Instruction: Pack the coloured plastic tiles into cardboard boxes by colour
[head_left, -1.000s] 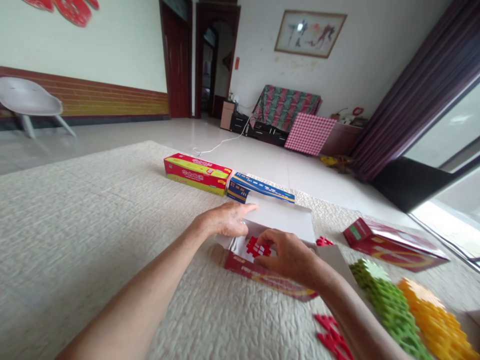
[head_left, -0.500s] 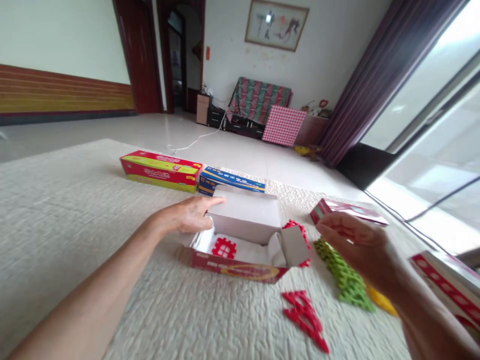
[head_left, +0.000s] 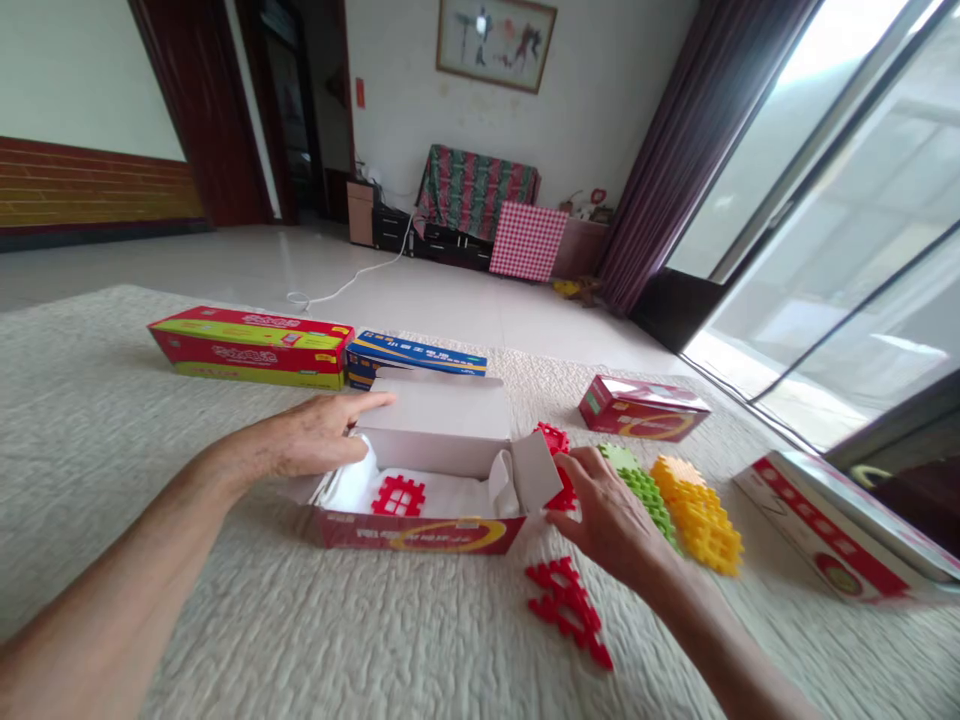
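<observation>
Resting on the left end of the open box (head_left: pixel 420 500), my left hand (head_left: pixel 319 440) lies flat with fingers loosely spread, hiding that corner. My right hand (head_left: pixel 607 510) pinches a red tile (head_left: pixel 561 492), mostly concealed, beside the box's right flap. Box long axis runs left–right; another red tile (head_left: pixel 399 496) lies flat inside.
</observation>
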